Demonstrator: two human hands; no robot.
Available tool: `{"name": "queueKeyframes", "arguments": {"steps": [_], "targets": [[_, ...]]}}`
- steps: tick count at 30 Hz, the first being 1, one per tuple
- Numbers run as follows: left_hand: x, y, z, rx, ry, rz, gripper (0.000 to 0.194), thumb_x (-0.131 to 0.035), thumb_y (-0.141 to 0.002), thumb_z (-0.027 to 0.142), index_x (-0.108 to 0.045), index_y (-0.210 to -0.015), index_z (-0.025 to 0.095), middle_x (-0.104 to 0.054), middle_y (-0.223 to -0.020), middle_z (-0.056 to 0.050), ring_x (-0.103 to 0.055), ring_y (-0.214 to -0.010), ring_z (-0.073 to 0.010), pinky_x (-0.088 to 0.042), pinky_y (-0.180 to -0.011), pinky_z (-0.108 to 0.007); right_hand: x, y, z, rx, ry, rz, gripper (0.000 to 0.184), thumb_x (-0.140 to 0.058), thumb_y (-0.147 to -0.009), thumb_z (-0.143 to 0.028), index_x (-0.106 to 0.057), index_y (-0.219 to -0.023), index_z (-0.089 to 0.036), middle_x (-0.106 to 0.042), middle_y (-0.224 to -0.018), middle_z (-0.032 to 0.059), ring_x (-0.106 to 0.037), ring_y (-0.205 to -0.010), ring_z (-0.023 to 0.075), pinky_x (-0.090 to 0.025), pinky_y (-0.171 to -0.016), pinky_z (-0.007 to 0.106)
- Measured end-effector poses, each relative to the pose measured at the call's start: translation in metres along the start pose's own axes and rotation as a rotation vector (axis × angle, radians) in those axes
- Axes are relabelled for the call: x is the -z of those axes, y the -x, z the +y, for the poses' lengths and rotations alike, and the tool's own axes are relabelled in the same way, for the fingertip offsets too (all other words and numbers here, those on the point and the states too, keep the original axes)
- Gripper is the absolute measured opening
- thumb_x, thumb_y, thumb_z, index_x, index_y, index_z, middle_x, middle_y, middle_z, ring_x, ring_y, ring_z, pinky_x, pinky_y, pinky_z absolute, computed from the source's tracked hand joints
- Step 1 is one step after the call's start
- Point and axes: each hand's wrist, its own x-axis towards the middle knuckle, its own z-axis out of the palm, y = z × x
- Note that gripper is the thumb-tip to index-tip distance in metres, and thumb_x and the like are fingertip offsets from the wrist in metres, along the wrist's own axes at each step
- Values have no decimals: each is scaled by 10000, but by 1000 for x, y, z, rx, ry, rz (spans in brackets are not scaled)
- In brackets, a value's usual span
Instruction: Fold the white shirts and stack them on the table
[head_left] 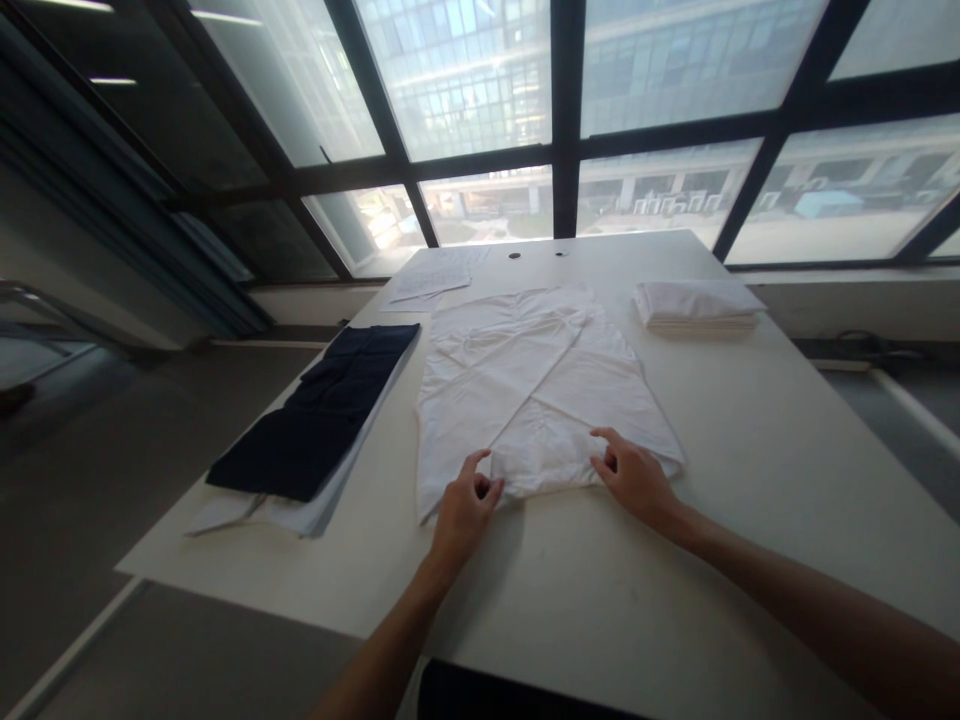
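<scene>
A white garment (517,390) lies on the table in front of me, wrinkled, with long strips of its cloth folded slantwise across it; it looks like a shirt. At its near edge, left of the middle, is my left hand (463,505), thumb and index finger apart and the other fingers curled. My right hand (636,480) rests over the near edge further right, its index finger stretched and its thumb separate. Whether the curled fingers touch the cloth is hard to make out.
The white table (780,480) reaches to large windows. Dark navy folded clothes (315,415) lie on white cloth at the left. A folded white stack (697,305) is at the back right, paper sheets (431,280) at the back left. Two small round objects sit near the far edge.
</scene>
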Motion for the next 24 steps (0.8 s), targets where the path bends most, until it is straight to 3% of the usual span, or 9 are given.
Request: {"name": "queueKeyframes", "arguments": {"steps": [2,5,8,11,13,15,17,20,24], "targets": [[-1,0,0,-1,-65,11,538,-582,-913,378,-517,-1408,177,-557,-608,86,-556,-562,-153,-386,-602,-247,0,1,0,40,103,-1,269,-527,-959,-263,-682,-1169,-196,-691,-765,16,-632,-688,187,-401,-648,280],[2,0,3,-11,-218,-28,397,-576,-940,355,-627,-1302,201,-584,-642,51,-584,-587,-165,-414,-610,-261,5,3,-1,126,249,-2,205,-523,-982,-231,-725,-965,-205,-708,-824,51,-650,-784,206,-438,-726,299],[4,2,13,-155,-380,24,290,-545,-967,287,-692,-1196,187,-683,-877,-53,-664,-780,-212,-502,-746,-328,11,6,-11,220,376,45,219,-528,-992,-213,-735,-924,-193,-705,-900,90,-635,-892,248,-465,-808,354],[-3,1,26,-459,-473,31,366,-486,-993,212,-636,-1327,196,-669,-1229,-131,-633,-1149,-266,-488,-989,-424,10,10,-31,320,366,119,255,-496,-1002,-187,-732,-1094,-164,-703,-1101,133,-612,-1057,276,-477,-924,411],[-14,-2,31,-635,-499,-87,460,-453,-1013,209,-522,-1468,202,-574,-1450,-131,-495,-1382,-268,-399,-1134,-460,0,14,-46,400,303,115,358,-447,-1006,-155,-664,-1290,-136,-661,-1291,153,-564,-1227,278,-447,-1047,430],[-28,-7,31,-727,-529,-218,556,-460,-1011,227,-397,-1561,181,-452,-1584,-128,-337,-1511,-262,-276,-1230,-482,-17,18,-58,455,256,68,468,-415,-1010,-162,-534,-1460,-112,-563,-1472,159,-456,-1398,277,-380,-1157,452],[-39,-11,27,-742,-566,-299,646,-499,-992,261,-316,-1602,156,-372,-1635,-144,-252,-1552,-274,-186,-1265,-506,-34,22,-61,465,229,15,567,-418,-1018,-216,-378,-1573,-105,-439,-1592,156,-334,-1503,278,-327,-1210,484],[-44,-14,19,-714,-585,-334,737,-529,-976,317,-237,-1628,137,-291,-1669,-154,-190,-1571,-275,-156,-1275,-508,-52,27,-55,425,207,-41,720,-483,-1014,-340,-214,-1633,-90,-281,-1668,181,-210,-1559,287,-310,-1229,503],[-33,-12,11,-672,-563,-317,741,-480,-1019,450,-211,-1630,127,-247,-1683,-154,-161,-1578,-248,-217,-1266,-481,-49,32,-45,387,232,-90,814,-543,-991,-481,-245,-1620,-58,-224,-1668,234,-162,-1566,327,-288,-1237,530]]}}
